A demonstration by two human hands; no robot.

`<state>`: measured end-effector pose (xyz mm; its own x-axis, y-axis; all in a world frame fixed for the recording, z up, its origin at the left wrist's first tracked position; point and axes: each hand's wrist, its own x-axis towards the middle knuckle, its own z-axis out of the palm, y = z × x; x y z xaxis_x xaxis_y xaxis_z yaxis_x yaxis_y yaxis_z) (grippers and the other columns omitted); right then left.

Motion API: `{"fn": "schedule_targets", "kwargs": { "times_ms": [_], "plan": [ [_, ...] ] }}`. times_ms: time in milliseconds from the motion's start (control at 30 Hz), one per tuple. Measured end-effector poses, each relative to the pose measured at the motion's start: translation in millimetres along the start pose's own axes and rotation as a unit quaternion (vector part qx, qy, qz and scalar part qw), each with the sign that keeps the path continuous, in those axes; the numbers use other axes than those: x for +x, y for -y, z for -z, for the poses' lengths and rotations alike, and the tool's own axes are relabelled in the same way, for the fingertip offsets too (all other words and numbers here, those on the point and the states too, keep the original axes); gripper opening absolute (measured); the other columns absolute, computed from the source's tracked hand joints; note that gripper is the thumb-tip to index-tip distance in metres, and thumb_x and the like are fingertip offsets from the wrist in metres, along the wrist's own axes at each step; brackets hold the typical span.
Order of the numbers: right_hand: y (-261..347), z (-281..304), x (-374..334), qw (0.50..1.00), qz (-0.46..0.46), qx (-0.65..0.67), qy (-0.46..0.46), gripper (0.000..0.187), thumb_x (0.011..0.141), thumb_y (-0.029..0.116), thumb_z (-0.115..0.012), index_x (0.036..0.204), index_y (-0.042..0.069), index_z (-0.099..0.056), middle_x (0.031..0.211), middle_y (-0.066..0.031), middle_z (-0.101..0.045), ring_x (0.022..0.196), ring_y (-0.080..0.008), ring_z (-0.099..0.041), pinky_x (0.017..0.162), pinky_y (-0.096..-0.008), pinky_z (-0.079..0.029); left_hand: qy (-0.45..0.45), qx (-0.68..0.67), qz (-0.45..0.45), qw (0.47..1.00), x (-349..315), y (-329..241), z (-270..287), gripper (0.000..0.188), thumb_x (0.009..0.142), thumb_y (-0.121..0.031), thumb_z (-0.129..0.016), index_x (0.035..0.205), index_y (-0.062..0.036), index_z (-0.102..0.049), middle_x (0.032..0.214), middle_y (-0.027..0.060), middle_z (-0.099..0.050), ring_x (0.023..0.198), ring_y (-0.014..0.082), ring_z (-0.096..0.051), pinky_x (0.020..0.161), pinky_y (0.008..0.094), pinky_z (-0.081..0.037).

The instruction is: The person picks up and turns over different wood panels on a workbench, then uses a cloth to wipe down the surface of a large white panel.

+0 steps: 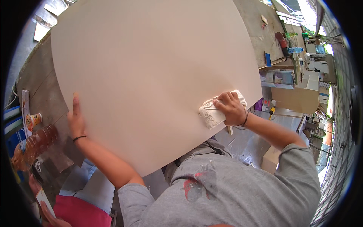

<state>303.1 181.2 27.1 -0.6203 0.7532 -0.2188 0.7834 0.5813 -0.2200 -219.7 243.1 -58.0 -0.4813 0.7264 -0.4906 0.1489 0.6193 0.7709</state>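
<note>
A large smooth off-white panel (151,72) fills the middle of the head view. My right hand (230,109) presses a bunched cream cloth (211,112) with a raised, lace-like pattern onto the panel near its right front edge, fingers curled over it. At the panel's left edge is my left hand (77,123), slightly blurred. One digit stretches forward along the top, while the other fingers are mostly hidden, seemingly around and below the rim.
At left, a dusty table (39,83) bears a patterned cup (34,120) and a big brown plastic bottle (36,145). Another person's hand (47,212) holds a flat pale piece at lower left. A red-and-black power tool (281,43) and cardboard box (298,94) are at right.
</note>
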Motion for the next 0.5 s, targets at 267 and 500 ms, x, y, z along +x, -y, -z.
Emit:
{"fn": "schedule_targets", "kwargs": {
  "times_ms": [267,500],
  "plan": [
    [-30,19,96,0.999,0.012,-0.036,-0.022,0.065,0.048,0.007,-0.066,0.112,0.010,-0.053,0.103,-0.0111,-0.049,0.096,-0.0290,-0.047,0.076,-0.0417,-0.036,-0.001,-0.070,-0.026,0.997,-16,-7,-6,0.066,0.087,-0.051,-0.053,0.118,0.0070,-0.053,0.110,0.0108,-0.059,0.098,0.0160,-0.054,0.087,0.0282,-0.040],
    [-88,63,247,0.995,0.061,-0.035,-0.065,0.058,0.057,0.009,-0.070,0.112,0.012,-0.052,0.097,-0.0106,-0.049,0.096,-0.0332,-0.050,0.081,-0.0438,-0.041,0.001,-0.071,0.022,0.997,-14,-7,3,0.066,0.086,-0.052,-0.054,0.108,0.0097,-0.055,0.103,0.0096,-0.060,0.091,0.0144,-0.054,0.082,0.0266,-0.041]
  ]
}}
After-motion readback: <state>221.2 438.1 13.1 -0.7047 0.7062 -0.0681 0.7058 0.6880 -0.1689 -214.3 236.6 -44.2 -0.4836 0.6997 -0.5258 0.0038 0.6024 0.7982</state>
